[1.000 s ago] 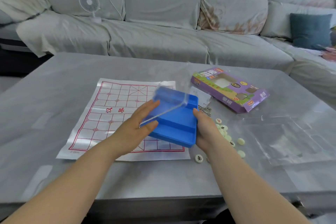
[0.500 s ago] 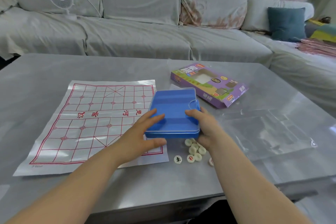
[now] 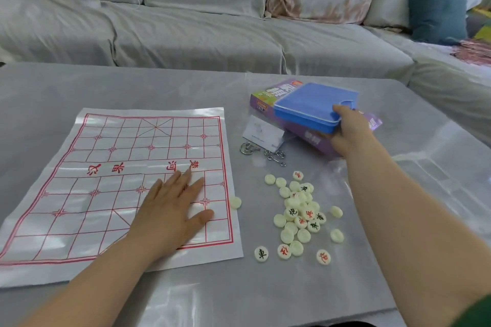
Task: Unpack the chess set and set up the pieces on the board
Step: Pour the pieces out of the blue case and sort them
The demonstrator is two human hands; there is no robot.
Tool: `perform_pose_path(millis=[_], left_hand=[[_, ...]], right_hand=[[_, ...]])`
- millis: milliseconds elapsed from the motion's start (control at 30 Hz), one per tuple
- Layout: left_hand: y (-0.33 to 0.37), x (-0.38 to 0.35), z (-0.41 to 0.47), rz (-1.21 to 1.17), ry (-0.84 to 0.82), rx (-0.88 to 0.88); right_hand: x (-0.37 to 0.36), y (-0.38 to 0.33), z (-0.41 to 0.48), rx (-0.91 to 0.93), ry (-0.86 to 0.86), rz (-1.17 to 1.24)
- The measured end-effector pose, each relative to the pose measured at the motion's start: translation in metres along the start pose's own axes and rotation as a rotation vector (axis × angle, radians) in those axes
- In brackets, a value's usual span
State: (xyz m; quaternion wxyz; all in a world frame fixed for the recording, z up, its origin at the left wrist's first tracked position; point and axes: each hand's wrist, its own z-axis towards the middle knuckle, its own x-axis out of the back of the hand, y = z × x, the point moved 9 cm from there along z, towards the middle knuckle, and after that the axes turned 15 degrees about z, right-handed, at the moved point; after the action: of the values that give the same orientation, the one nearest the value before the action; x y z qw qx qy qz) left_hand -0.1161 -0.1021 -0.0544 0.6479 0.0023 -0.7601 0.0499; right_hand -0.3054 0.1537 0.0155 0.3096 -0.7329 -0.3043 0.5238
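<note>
Holding one case (image 3: 308, 103), right hand (image 3: 348, 130); left hand (image 3: 170, 210) on one board (image 3: 106, 156).

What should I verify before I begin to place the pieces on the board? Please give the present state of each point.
1. Board lies flat, grid up: ok.
2. Pieces lie piled right of the board: ok.
3. Left hand free: ok, it rests flat on the board, holding nothing.
4. Right hand free: not ok, it grips the blue case over the purple box.
5. All pieces face up: not ok, many show blank sides.
6. Set complete: cannot tell, the pile overlaps.
</note>
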Motion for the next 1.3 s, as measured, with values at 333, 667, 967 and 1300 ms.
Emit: perform_pose_path(millis=[333, 667, 967, 1300], left_hand=[[-0.003, -0.004, 0.004, 0.001, 0.026, 0.003], [-0.006, -0.004, 0.0, 0.016, 0.006, 0.016], [-0.019, -0.007, -0.018, 0.032, -0.012, 0.02], [-0.037, -0.006, -0.055, -0.005, -0.044, 0.025]], right_hand=[[0.005, -0.021, 0.011, 0.455, 0.151, -1.229], [0.002, 0.016, 0.015, 0.357, -0.145, -1.61], [-0.005, 0.006, 0.022, 0.363, -0.073, -1.601], [0.043, 0.054, -0.139, 0.219, -0.415, -1.431]])
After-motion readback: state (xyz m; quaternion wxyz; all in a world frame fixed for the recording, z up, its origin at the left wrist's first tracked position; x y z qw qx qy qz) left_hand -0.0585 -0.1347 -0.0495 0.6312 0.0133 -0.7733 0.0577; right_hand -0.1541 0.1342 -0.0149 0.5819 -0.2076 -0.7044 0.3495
